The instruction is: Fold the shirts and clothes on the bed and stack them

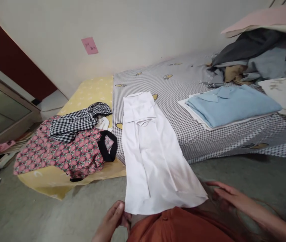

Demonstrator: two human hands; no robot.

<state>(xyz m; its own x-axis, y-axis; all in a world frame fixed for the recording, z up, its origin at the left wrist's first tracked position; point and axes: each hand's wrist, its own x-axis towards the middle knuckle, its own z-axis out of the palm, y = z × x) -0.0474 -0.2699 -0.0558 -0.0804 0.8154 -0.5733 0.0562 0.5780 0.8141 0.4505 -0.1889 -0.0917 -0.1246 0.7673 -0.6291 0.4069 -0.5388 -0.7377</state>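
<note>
A white shirt [153, 148] lies lengthwise off the bed, its sides turned inward and its far end doubled over. The near hem hangs out past the bed edge, just in front of my body. My left hand [117, 215] is closed at the hem's left corner, thumb against curled fingers. Beside the right corner, my right hand [227, 195] has its fingers stretched out and apart; a small gap seems to separate it from the cloth.
Left of the shirt, a pink floral garment with black collar [79, 151] and a black-and-white checked garment [72, 122] lie on a yellow sheet [90, 87]. To the right sits a folded light blue shirt [234, 104] on white cloth. Heaped clothes [259, 57] fill the far right.
</note>
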